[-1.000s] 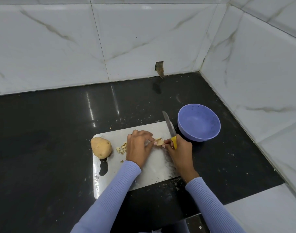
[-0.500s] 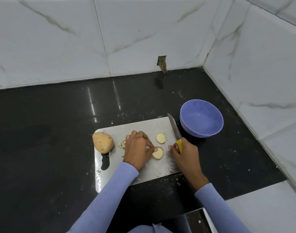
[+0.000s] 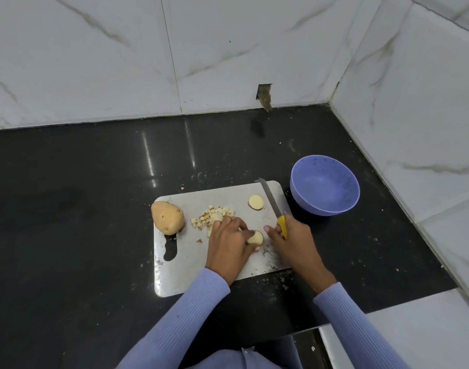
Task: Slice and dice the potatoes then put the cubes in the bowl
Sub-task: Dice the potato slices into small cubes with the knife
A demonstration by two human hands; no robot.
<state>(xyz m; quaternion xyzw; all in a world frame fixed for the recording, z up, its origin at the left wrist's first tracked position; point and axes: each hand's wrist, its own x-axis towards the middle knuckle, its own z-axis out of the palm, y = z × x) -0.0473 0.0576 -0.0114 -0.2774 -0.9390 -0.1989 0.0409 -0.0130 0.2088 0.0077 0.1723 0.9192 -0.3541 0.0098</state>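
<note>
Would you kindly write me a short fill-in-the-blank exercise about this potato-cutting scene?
1. The right hand grips a knife with a ____ handle.
2. The whole potato lies at the board's ____ end.
3. The purple bowl holds ____ potato cubes.
4. The left hand holds a potato ____ on the board.

Missing words: yellow; left; no; slice

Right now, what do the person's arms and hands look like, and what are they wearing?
Both arms wear snug, long, lavender-blue ribbed knit sleeves, the left sleeve and the right sleeve, each ending at the wrist in a cuff. The left hand and right hand are bare: no gloves, and no rings, watch or bracelet that can be seen from this view.
</note>
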